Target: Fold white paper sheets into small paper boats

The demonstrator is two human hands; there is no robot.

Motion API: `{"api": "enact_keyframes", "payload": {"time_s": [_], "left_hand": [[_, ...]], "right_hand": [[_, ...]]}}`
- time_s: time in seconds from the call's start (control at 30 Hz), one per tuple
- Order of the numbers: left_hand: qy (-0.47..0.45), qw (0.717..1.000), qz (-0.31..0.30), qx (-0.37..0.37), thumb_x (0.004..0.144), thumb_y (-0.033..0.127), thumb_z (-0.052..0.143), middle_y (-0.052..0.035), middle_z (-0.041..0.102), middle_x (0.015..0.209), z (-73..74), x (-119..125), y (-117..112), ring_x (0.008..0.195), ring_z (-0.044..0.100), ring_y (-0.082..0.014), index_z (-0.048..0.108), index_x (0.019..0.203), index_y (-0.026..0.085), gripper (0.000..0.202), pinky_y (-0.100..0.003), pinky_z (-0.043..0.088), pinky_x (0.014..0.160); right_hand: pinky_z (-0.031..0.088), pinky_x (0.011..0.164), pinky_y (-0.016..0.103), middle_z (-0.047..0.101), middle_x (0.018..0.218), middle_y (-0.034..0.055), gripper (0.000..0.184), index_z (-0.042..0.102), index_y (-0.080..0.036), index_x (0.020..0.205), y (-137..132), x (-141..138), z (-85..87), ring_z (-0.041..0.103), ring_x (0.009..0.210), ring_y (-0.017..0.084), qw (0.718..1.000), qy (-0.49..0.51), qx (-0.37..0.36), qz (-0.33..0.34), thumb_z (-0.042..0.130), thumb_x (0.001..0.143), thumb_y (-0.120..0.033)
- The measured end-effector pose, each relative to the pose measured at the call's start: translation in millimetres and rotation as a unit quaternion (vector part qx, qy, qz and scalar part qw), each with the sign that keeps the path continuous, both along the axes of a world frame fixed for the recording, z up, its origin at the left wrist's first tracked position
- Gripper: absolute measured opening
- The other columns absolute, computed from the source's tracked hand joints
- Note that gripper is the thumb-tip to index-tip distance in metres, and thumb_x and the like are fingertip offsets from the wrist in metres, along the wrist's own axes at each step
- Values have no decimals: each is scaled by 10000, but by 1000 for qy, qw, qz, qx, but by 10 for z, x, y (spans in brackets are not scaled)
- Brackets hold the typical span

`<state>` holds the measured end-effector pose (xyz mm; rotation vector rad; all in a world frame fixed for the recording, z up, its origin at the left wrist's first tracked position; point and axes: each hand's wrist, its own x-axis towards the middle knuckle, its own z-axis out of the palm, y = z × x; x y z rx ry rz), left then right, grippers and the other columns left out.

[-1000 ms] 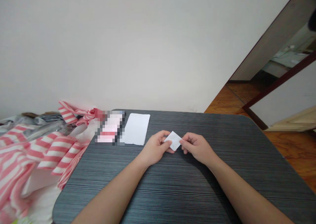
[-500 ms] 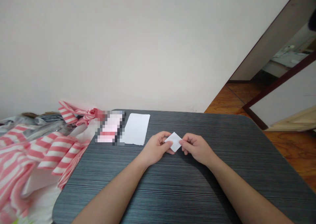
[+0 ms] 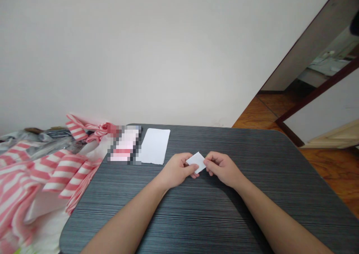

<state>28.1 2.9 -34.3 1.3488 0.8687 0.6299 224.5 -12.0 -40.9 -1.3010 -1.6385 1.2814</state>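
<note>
Paper piece (image 3: 196, 162), small and white, is held between both hands over the central part of the desk (image 3: 252, 209). Contact between the piece and the desk surface cannot be confirmed from this view. The left hand (image 3: 176, 170) is positioned on the left side of the piece, with its fingers (image 3: 191, 167) closed on that side and the thumb lying across the near edge. The right hand (image 3: 223, 169) is positioned on the right side, with its fingers (image 3: 209, 163) closed on the opposite corner. Both hands are set in a pinch; neither is open. A white paper sheet (image 3: 154, 145) is laid flat on the desk, beyond and to the left of the left hand. Just left of the sheet, a pink-and-white item (image 3: 125, 143) is obscured by pixelation and cannot be identified. Pink-and-white striped material (image 3: 56, 175) is heaped beside the left edge of the desk and overlaps it slightly.
</note>
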Motion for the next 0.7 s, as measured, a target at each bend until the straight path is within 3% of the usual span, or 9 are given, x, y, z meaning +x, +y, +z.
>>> {"api": "enact_keyframes", "payload": {"time_s": [0.13, 0.33, 0.57, 0.7], "left_hand": [[8, 1000, -11, 1, 776, 308, 600, -53, 665, 708, 27, 2, -11, 611, 621, -142, 610, 863, 123, 205, -263, 504, 610], [11, 1000, -20, -3, 773, 313, 598, -51, 666, 699, 19, 10, -15, 612, 626, -151, 609, 874, 124, 215, -276, 511, 612], [42, 998, -43, 33, 793, 311, 566, -41, 659, 671, 36, 9, -35, 597, 621, -143, 604, 843, 132, 190, -250, 493, 582], [61, 996, -52, 50, 796, 317, 558, -35, 663, 667, 65, 14, -42, 603, 628, -144, 600, 822, 141, 184, -241, 487, 575]], "right_hand": [[376, 494, 221, 528, 587, -23, 196, 596, -176, 797, 0, -6, 38, 472, 497, 103, 1000, -7, 23, 19, 502, 874, -330], [382, 525, 229, 521, 560, -21, 257, 554, -178, 680, 3, 3, 13, 477, 526, 115, 998, -40, 55, 2, 512, 870, -346], [426, 616, 247, 613, 769, 21, 167, 643, -184, 855, 20, -29, 36, 550, 675, 144, 997, -10, 68, 17, 523, 865, -300], [422, 611, 251, 603, 739, 21, 171, 650, -182, 799, 20, -26, 33, 544, 665, 149, 996, -19, 82, 5, 533, 855, -294]]}}
